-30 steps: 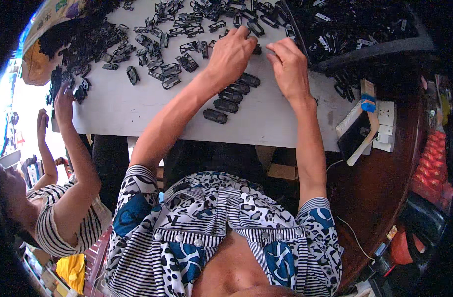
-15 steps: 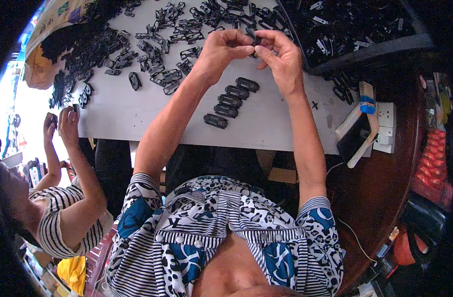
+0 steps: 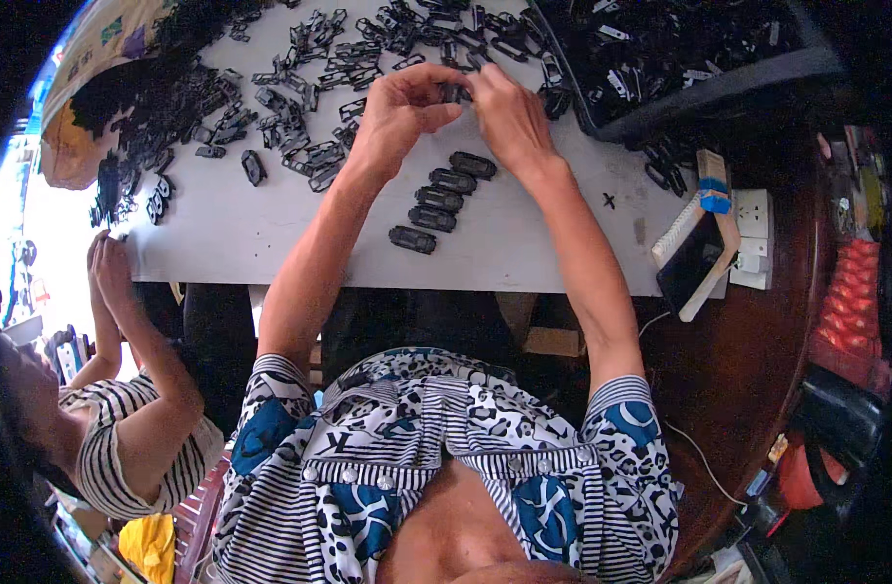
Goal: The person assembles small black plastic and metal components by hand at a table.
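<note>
Over the table's far middle, my left hand [image 3: 405, 115] is closed, pinching a small black plastic part [image 3: 454, 92] between thumb and fingers. My right hand [image 3: 507, 115] is closed against the same part from the right, its back turned up and hiding its fingertips. Much of the part is covered by the fingers. Just nearer than my hands, a slanting row of several black oblong plastic pieces [image 3: 438, 199] lies on the pale table [image 3: 300, 248]. Beyond my left hand spread loose black plastic frames [image 3: 353, 73].
A large black bin [image 3: 699, 92] of black and silvery parts stands at the far right. Nearer are a propped phone [image 3: 689, 263] and a white power strip [image 3: 753, 238]. At the left, a co-worker's hands [image 3: 110, 268] are at the table edge, by a dark heap of parts [image 3: 164, 107].
My right hand has turned, its back now up, and moved left against my left hand. The whole view has shifted slightly. The co-worker's hands have drawn together and lower.
</note>
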A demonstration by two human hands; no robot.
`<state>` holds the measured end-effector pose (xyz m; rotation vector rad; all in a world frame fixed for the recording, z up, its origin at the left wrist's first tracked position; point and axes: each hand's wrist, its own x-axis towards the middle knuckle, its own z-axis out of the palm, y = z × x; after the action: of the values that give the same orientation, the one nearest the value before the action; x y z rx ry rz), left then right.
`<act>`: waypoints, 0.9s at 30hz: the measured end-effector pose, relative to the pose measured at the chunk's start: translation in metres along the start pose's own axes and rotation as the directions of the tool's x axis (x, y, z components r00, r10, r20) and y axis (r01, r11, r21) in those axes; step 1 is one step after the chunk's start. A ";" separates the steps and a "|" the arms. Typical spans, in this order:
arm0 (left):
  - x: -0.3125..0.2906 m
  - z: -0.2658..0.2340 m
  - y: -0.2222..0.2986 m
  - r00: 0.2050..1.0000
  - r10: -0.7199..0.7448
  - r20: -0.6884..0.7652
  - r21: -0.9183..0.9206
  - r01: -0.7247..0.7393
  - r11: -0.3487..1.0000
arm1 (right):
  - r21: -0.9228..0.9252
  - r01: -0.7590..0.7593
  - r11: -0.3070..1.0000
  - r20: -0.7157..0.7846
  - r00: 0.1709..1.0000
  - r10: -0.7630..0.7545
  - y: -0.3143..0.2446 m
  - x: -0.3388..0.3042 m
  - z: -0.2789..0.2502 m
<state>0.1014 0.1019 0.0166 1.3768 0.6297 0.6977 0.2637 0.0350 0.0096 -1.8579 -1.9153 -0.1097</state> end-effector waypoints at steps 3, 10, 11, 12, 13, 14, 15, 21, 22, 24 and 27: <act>0.000 0.004 0.001 1.000 -0.030 0.000 0.081 0.030 0.996 | 0.102 0.086 0.991 -0.128 0.989 -0.073 0.027 0.013 0.005; 0.002 0.015 -0.001 0.997 -0.017 0.069 0.116 0.009 0.993 | -0.182 0.035 0.983 0.029 0.999 -0.030 0.037 -0.020 -0.066; 0.004 0.016 -0.006 0.993 0.013 0.116 0.049 -0.019 0.999 | -0.179 0.042 0.983 0.033 0.999 -0.037 0.034 -0.021 -0.062; 0.005 0.019 -0.008 0.993 -0.011 0.118 0.033 0.007 0.999 | -0.231 0.093 0.968 0.069 0.994 -0.079 0.032 -0.022 -0.057; 0.005 0.020 -0.009 0.993 -0.011 0.115 0.033 0.008 0.999 | -0.281 0.146 0.949 0.107 0.987 -0.120 0.031 -0.023 -0.054; 0.005 0.021 -0.010 0.993 -0.021 0.113 0.099 0.009 0.995 | -0.279 0.149 0.949 0.108 0.987 -0.123 0.032 -0.023 -0.051; 0.005 0.021 -0.007 0.993 -0.030 0.113 0.166 0.011 0.986 | -0.292 0.185 0.938 0.090 0.982 -0.166 0.035 -0.022 -0.049; 0.000 0.017 -0.005 0.936 0.294 0.191 0.702 -0.340 0.626 | -0.165 0.170 0.972 -0.075 0.980 -0.185 0.039 -0.018 -0.042; 0.000 0.017 -0.008 0.937 0.294 0.188 0.702 -0.338 0.627 | -0.104 0.162 0.981 -0.124 0.977 -0.175 0.037 -0.018 -0.042; -0.001 0.018 -0.012 0.944 0.283 0.168 0.739 -0.310 0.598 | -0.058 0.166 0.984 -0.149 0.974 -0.173 0.038 -0.019 -0.039; 0.001 0.018 -0.012 0.934 0.297 0.198 0.759 -0.338 0.556 | -0.002 0.172 0.985 -0.178 0.969 -0.170 0.041 -0.022 -0.036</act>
<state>0.1160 0.0902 0.0061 2.3881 0.6862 0.6925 0.3122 0.0043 0.0231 -1.6128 -1.9420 -0.3071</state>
